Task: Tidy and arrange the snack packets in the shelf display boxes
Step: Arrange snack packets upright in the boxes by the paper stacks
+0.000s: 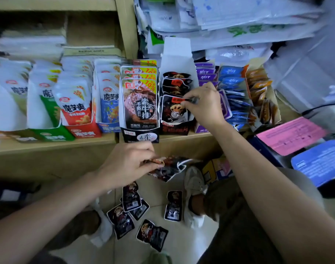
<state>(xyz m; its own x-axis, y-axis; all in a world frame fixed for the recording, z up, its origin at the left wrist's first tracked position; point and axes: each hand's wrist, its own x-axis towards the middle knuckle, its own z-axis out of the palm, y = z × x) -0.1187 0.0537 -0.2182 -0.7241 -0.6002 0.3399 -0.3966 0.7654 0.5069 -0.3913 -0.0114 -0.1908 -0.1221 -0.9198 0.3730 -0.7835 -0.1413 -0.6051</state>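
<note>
A wooden shelf is seen spanning the view, and a row of display boxes is lined up along its front edge. Toward the left end, boxes of white konjac packets are stood upright. Near the middle, a black box of steak-print packets is set so that it overhangs the front edge. Just to its right, a white display box with its tall back flap raised is filled with black snack packets. Further right, blue packets are heaped untidily in their box.

The right hand is held over the white box, and the top edge of the front black packet is pinched between its thumb and curled fingers. The left hand is held below the shelf's front edge, and a bunch of black packets is gripped in its closed fingers.

On the tiled floor beneath the hands, several loose black packets are scattered, beside a pale shoe.
</note>
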